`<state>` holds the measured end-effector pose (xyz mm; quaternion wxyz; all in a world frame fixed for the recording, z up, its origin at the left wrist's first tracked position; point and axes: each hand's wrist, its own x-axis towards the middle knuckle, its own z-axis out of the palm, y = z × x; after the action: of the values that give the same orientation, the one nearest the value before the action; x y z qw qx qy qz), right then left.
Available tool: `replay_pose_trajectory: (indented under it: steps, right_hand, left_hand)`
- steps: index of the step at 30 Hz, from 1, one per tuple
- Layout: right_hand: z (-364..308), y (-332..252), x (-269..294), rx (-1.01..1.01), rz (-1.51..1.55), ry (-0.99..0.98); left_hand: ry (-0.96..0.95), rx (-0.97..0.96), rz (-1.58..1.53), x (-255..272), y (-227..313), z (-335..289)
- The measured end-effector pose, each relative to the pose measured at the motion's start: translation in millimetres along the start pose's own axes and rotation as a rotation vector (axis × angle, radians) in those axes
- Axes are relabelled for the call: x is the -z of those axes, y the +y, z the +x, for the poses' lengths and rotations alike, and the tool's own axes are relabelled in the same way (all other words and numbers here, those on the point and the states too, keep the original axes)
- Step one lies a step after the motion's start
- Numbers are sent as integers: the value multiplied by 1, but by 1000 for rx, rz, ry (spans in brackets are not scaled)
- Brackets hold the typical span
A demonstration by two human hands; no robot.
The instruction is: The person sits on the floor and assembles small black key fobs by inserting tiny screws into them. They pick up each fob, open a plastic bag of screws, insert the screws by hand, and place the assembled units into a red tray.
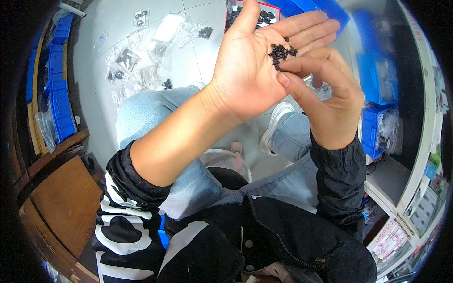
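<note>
My left hand (255,70) is held palm up with its fingers stretched out flat. A small heap of tiny black screws (279,53) lies in that palm, near the base of the fingers. From the right, my right hand (325,80) reaches over the palm. Its thumb and index finger come together in a pinch at the near edge of the heap, on a dark piece that looks like one of the screws. The fingertips partly hide that piece.
On the grey floor at front left lie several clear plastic bags (127,61) of small parts. A red-edged box (267,16) of black round parts sits beyond my left hand, beside a blue bin (325,9). Blue bins (60,104) line the left; a white-framed shelf (401,207) stands right.
</note>
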<state>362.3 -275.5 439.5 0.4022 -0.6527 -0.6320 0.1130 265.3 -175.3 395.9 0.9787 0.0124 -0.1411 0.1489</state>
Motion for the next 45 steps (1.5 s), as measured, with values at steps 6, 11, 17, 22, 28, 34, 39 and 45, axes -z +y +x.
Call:
replay_pose_trajectory:
  steps: [6, 11, 17, 22, 28, 34, 39, 45]
  right_hand:
    - [-1, -2, -6, -63, -21, 60]
    - [2, -1, -10, -33, -23, 92]
    - [3, 2, -9, 1, 44, 93]
    - [4, 3, -6, -226, 500, 88]
    - [8, 14, 10, -602, 1188, -111]
    - [-4, 32, 9, -696, 1355, -157]
    - [-19, 49, 16, -711, 1425, -154]
    - [-39, 68, 16, -886, 1444, -146]
  left_hand:
    - [60, -27, 42, 1, -3, 1]
    - [-46, -41, 29, 5, -5, 3]
    - [-29, -49, -62, 1, 0, 1]
    - [70, -103, 7, -9, 0, 0]
    - [179, -173, 162, -12, -2, 0]
    - [506, -133, 266, 15, 14, -13]
    - [826, -76, 432, 63, 45, -54]
    - [1476, 171, 605, 168, 38, -98]
